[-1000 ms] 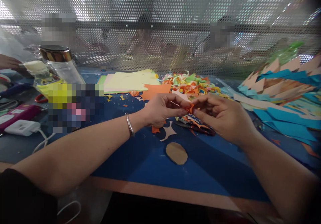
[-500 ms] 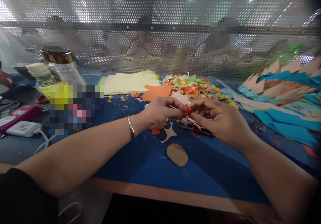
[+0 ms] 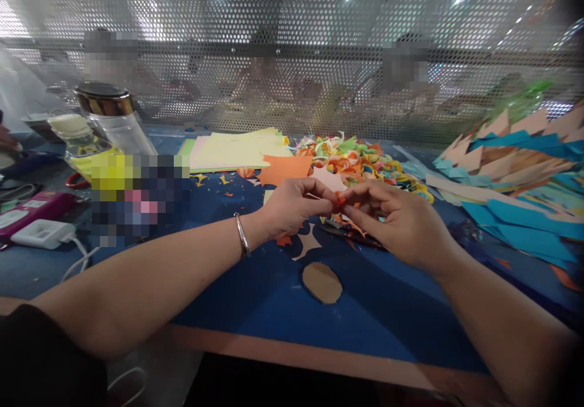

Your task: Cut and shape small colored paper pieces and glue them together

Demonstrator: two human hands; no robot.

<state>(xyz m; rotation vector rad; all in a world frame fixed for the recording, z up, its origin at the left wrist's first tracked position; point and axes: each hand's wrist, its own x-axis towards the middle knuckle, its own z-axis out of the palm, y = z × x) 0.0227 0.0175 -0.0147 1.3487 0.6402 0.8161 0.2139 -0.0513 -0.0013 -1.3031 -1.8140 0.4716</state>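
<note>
Between my two hands is a small piece of orange paper [image 3: 338,201], curled up and partly hidden by the fingers. My left hand [image 3: 296,206] pinches its left side with thumb and forefinger. On its right side my right hand [image 3: 392,215] grips it the same way, the other fingers bent. Below the hands an oval piece of brown cardboard [image 3: 322,283] lies flat on the blue table mat [image 3: 255,297]. A pale paper offcut [image 3: 308,243] and orange scraps [image 3: 283,240] lie just beyond it. Scissors, mostly hidden, rest under my right hand.
Behind the hands is a heap of curled coloured paper strips [image 3: 360,157], left of it a stack of paper sheets [image 3: 241,148]. Blue and beige cut paper [image 3: 524,206] lies right. Bottles [image 3: 121,121] and a white charger [image 3: 43,234] stand left. People sit beyond the perforated metal screen [image 3: 292,5].
The orange paper looks more tightly gathered between the fingertips. Both hands have shifted only slightly; the oval cardboard stays where it was.
</note>
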